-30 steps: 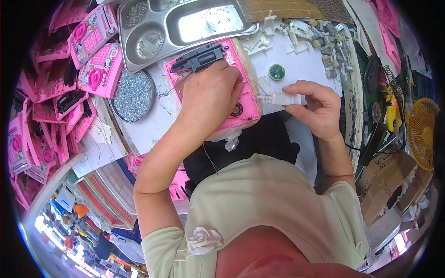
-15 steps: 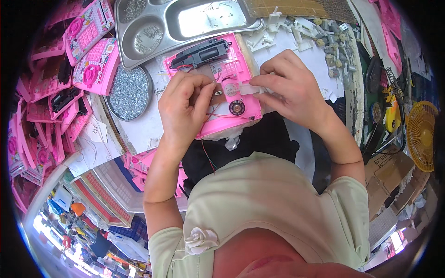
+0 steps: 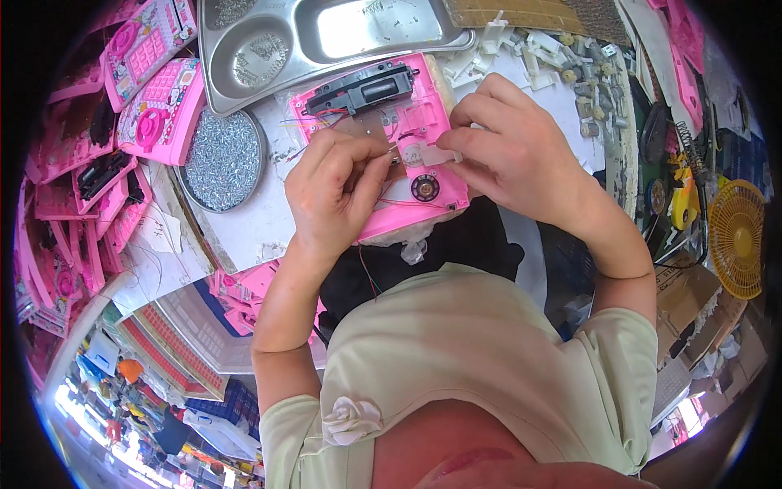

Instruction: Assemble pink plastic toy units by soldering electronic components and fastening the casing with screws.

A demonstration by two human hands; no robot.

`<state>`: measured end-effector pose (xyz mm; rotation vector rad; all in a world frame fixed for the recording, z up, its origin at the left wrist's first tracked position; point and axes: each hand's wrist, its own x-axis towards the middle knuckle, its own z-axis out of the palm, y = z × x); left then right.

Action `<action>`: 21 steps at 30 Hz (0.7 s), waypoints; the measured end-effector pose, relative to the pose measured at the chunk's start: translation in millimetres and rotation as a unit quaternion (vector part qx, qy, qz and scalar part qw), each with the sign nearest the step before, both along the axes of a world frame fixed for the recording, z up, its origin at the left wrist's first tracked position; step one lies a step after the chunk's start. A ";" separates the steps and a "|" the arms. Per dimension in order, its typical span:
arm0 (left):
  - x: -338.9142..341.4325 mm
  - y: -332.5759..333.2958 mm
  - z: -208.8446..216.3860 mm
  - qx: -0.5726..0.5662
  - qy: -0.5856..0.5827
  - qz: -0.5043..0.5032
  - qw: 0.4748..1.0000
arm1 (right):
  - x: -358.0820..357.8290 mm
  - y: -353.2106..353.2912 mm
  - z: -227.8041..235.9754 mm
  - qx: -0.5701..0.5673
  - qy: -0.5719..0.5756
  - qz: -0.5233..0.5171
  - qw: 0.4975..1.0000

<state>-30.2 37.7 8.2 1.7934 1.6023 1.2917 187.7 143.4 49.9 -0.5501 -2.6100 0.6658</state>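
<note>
Two hands work over one open pink housing (image 3: 406,215), which lies in the middle of the table (image 3: 244,232), near the person. The right hand (image 3: 513,151) comes in from the right, thumb and fingers closed on one whitish plastic piece (image 3: 440,156), held over the right part of the housing. The left hand (image 3: 338,187) is over the housing's left part, thumb and forefinger drawn narrowly together beside a small metallic part (image 3: 395,160); whether they grip it, I cannot tell.

The housing carries one long black module (image 3: 371,90) along its far side and one round black speaker (image 3: 425,187) at its near right; a few thin wires, too fine to count, show at the left.

Beyond the housing is one metal tray (image 3: 300,37) with at least three compartments. Left of the housing stands one round dish (image 3: 263,163) full of screws (image 3: 220,159), too many to count. Farther left, two pink casings (image 3: 161,110) show their keypad faces beside an uncountable pink pile (image 3: 73,244). At far right are many white plastic parts (image 3: 538,61) and small motors (image 3: 588,98).
</note>
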 end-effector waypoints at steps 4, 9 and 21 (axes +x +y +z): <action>-0.9 0.3 0.0 0.004 0.007 -0.001 1.000 | -0.9 1.8 4.2 -0.008 -0.014 -0.008 1.000; 0.1 2.4 -3.8 0.027 0.003 -0.002 1.000 | -8.0 -5.8 2.7 0.047 0.006 0.038 0.998; 1.1 0.4 -2.4 0.000 0.005 0.015 1.000 | 2.3 25.4 -32.0 -0.057 0.092 0.092 0.990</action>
